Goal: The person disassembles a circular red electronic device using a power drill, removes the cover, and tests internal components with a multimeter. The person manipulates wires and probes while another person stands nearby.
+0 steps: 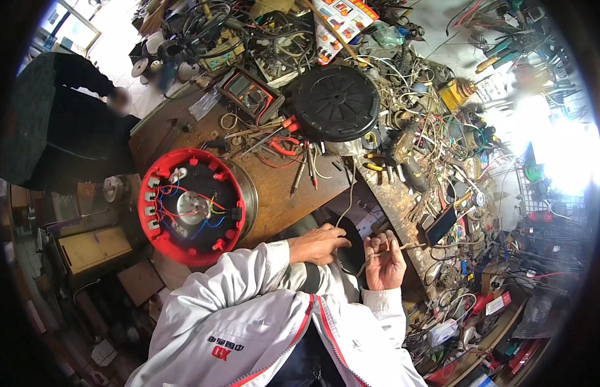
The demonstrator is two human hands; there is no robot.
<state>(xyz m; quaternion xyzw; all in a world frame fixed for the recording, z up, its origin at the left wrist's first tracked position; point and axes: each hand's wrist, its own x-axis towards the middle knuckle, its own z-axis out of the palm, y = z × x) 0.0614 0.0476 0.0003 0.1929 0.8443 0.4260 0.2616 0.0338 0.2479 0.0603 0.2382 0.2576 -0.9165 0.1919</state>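
My right hand is closed, palm up, around a thin beige cord that leads off to the right over the cluttered bench. Beside it, my left hand has its fingers curled; what lies in them, if anything, is hidden. A length of cord hangs from the table's edge down toward the left fingertips. On the table to the left, a round metal appliance housing with a red rim stands open side up, with red, blue and yellow-green wires inside. Neither hand touches it.
A black round lid lies at the back beside a multimeter. Red-handled pliers, screwdrivers and a cordless drill are scattered about. A phone lies at the right. Another person in dark clothes is at the far left.
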